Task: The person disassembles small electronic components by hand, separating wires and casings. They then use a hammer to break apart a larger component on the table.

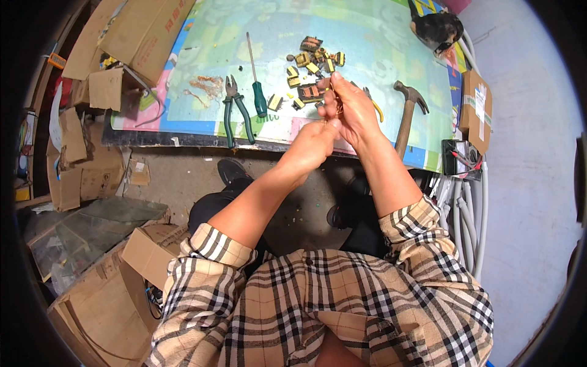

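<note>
Gripping fine copper-coloured wire (338, 109) at 1 o'clock, pinched in the closed grip of left hand (315, 145) and right hand (354, 110). Held over the edge of a green-lettered bench (275, 40) strewn with coil parts (303, 59) at 12 o'clock. Flanked by a red-printed cardboard box (147, 37) at 11 o'clock and a white-labelled carton (469, 109) at 2 o'clock.

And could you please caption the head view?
Left hand and right hand hold copper-coloured wire near small transformers.
</note>
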Demonstrator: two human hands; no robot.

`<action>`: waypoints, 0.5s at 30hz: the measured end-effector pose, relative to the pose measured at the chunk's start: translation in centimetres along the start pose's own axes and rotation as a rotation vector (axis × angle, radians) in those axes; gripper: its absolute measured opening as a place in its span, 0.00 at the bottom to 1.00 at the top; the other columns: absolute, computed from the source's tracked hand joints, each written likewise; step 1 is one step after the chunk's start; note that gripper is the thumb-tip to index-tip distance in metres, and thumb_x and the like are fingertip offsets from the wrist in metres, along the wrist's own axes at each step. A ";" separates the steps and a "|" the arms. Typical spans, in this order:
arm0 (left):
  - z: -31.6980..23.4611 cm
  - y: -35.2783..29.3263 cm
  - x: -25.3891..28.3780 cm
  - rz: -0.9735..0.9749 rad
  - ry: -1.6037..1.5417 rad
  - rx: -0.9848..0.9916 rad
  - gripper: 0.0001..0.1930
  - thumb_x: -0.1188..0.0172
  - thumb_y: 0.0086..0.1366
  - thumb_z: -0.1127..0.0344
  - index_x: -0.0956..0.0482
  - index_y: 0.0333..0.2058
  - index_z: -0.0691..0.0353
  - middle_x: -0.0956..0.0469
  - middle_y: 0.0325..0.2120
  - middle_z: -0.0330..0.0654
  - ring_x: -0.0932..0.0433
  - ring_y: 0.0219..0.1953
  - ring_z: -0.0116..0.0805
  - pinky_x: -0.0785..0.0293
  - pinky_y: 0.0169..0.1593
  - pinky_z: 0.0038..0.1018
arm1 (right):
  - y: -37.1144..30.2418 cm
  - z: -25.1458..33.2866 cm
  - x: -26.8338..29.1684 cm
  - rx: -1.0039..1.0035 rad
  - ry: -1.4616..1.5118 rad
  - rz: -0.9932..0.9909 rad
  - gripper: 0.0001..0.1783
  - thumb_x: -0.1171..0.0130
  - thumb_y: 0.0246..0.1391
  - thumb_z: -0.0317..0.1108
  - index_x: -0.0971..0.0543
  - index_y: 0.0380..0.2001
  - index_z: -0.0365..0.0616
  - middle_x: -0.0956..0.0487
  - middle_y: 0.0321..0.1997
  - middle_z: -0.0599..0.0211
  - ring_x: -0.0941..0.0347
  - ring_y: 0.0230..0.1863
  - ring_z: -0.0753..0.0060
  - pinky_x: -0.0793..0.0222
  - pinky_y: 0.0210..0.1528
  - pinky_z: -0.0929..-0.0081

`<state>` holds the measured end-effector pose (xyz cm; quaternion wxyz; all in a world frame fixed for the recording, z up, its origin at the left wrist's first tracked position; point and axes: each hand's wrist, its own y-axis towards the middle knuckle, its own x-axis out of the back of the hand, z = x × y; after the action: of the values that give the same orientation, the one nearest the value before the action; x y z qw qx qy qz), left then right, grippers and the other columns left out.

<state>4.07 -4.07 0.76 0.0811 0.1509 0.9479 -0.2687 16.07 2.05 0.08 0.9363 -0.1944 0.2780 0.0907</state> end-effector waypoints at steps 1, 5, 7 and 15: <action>0.0 0.1 0.5 0.016 -0.108 0.010 0.14 0.56 0.72 0.55 0.33 0.31 0.57 0.41 0.14 0.28 0.48 0.12 0.18 0.55 0.16 0.18 | 0.1 -0.1 -0.1 0.024 -0.005 0.008 0.17 0.51 0.64 0.43 0.25 0.38 0.37 0.26 0.25 0.69 0.27 0.23 0.77 0.28 0.26 0.80; -0.4 0.6 2.4 -0.098 -0.368 -0.049 0.13 0.60 0.72 0.59 0.34 0.33 0.59 0.35 0.17 0.34 0.41 0.15 0.21 0.47 0.17 0.19 | -0.4 -0.2 -0.9 0.081 -0.103 0.046 0.13 0.52 0.64 0.34 0.25 0.44 0.37 0.24 0.35 0.67 0.24 0.40 0.73 0.28 0.43 0.77; -0.7 1.3 3.0 -0.299 -0.359 -0.110 0.11 0.62 0.72 0.62 0.34 0.34 0.61 0.31 0.20 0.38 0.39 0.16 0.22 0.44 0.17 0.18 | -1.0 -1.0 -2.3 0.204 -0.189 0.039 0.13 0.54 0.63 0.30 0.26 0.46 0.35 0.25 0.39 0.64 0.24 0.44 0.71 0.28 0.46 0.75; -0.1 1.8 2.8 -0.097 -0.612 -0.032 0.19 0.67 0.74 0.52 0.31 0.39 0.61 0.27 0.23 0.39 0.35 0.17 0.22 0.45 0.17 0.19 | -0.8 -2.5 -2.4 0.546 -0.543 -0.070 0.14 0.57 0.63 0.25 0.26 0.47 0.35 0.29 0.46 0.60 0.24 0.49 0.66 0.29 0.50 0.72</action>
<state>2.02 -1.91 -0.68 0.3520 0.0162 0.8897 -0.2903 13.10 0.11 -0.20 0.9957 0.0837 0.0269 0.0298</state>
